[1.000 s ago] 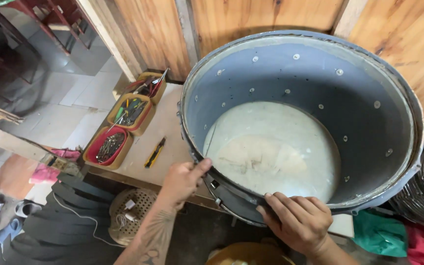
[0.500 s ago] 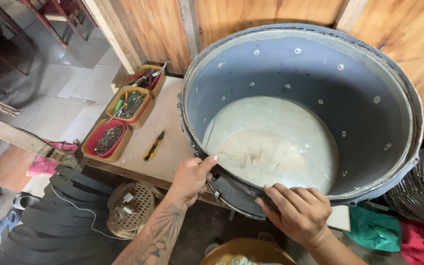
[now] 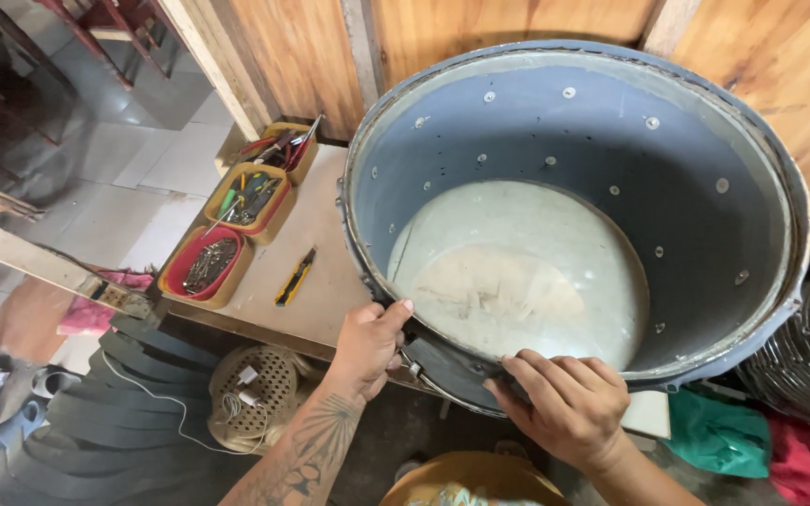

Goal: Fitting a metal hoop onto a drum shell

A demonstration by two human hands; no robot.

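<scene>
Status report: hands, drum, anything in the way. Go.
Left hand and right hand both grip the near rim of the grey drum. Drum sits on the workbench. Nothing blocking the hands.

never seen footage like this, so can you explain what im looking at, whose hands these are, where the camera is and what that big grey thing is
The camera sits on a person's head and looks down, so both bare hands are that person's own. The left hand and the right hand grip the near rim of a big grey tub with small holes in its wall, tipped so its open side faces the camera. It rests on a workbench by a wooden wall. On the bench lie a yellow utility knife and three small trays of tools.
</scene>
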